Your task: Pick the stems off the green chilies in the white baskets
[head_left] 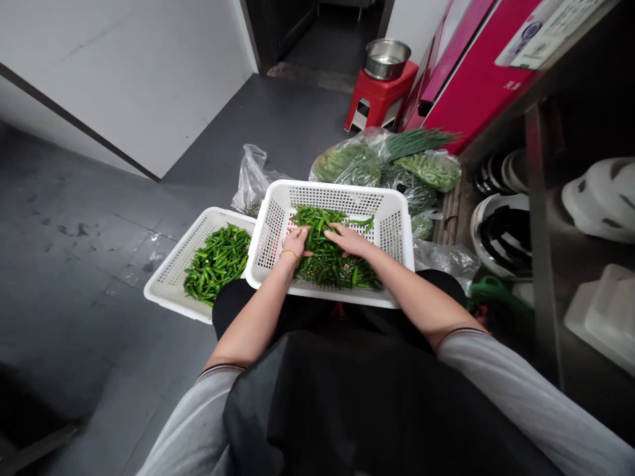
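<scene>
A white perforated plastic basket (401, 228) rests on my lap with a heap of green chili peppers (322, 254) inside. My left hand (297, 244) reaches into the heap from the left, its thumb and fingers apart and touching the peppers. Opposite it, my right hand (350, 240) lies against the peppers with its fingers spread. Some fingertips are hidden among the peppers. On the floor at the left stands a second white basket (166, 277), holding another pile of green chili peppers (218, 261) and partly covered by the first.
Plastic bags of green vegetables (347, 164) lie beyond the basket, beside a bundle of long thin greens (421, 141). A metal pot (387, 59) sits on a red stool (380, 92). Shelving with stacked dishes (503, 231) runs along the right.
</scene>
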`<state>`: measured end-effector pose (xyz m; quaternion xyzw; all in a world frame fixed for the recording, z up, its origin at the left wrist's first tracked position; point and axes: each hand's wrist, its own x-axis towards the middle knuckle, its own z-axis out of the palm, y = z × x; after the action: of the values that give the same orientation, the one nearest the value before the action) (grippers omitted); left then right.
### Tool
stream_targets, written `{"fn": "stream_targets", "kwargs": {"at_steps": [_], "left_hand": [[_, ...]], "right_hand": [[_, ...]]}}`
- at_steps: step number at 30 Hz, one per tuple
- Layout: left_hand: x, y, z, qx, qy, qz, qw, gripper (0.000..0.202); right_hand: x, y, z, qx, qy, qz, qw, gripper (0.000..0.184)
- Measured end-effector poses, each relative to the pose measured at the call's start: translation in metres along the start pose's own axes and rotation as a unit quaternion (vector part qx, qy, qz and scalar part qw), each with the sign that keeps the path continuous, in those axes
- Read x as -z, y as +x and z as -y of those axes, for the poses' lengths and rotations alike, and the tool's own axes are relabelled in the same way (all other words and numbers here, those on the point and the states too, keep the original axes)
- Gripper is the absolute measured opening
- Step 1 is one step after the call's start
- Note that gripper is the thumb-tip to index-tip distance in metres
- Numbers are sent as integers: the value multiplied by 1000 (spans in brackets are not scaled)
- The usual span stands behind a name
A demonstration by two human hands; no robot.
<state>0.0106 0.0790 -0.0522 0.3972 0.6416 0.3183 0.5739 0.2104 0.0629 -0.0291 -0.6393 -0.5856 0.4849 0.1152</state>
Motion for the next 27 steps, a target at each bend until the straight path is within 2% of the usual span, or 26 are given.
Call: {"fn": "stream_targets", "kwargs": {"at_steps": [3,5,8,10,13,16,18,20,21,23,25,27], "left_hand": [[26,-6,0,5,61,10,998,28],[42,-6,1,17,149,15,989,20],[47,-7,5,43,235,62,969,16],[39,-12,6,55,236,81,967,19],[31,-24,3,79,148,116,979,16],[41,-33,-4,89,-62,175,979,22],[52,-36,-9,72,-140,150,976,24],[58,-37,-11,55,-157,84,982,23],[58,-37,-12,51,-164,56,983,24],[54,-40,-13,52,-190,34,980,26],[46,-45,-14,65,-211,47,974,24],[35,-53,-13,78,-207,78,972,23]], "right_hand": [[27,-20,-6,14,-43,-17,999,59],[37,-34,-22,-12,-175,40,984,48],[23,-49,-42,-35,-318,174,931,28],[5,-53,-45,-6,-310,195,930,17],[-4,-47,-38,80,-247,159,953,9],[19,-36,-29,125,-191,98,969,23],[34,-29,-27,116,-208,-2,971,27],[37,-21,-27,103,-278,-89,951,27],[34,-16,-26,107,-320,-100,936,28],[21,-7,-26,124,-388,-61,911,32],[9,0,-25,130,-421,-16,898,31],[5,3,-21,121,-413,-14,903,27]]}}
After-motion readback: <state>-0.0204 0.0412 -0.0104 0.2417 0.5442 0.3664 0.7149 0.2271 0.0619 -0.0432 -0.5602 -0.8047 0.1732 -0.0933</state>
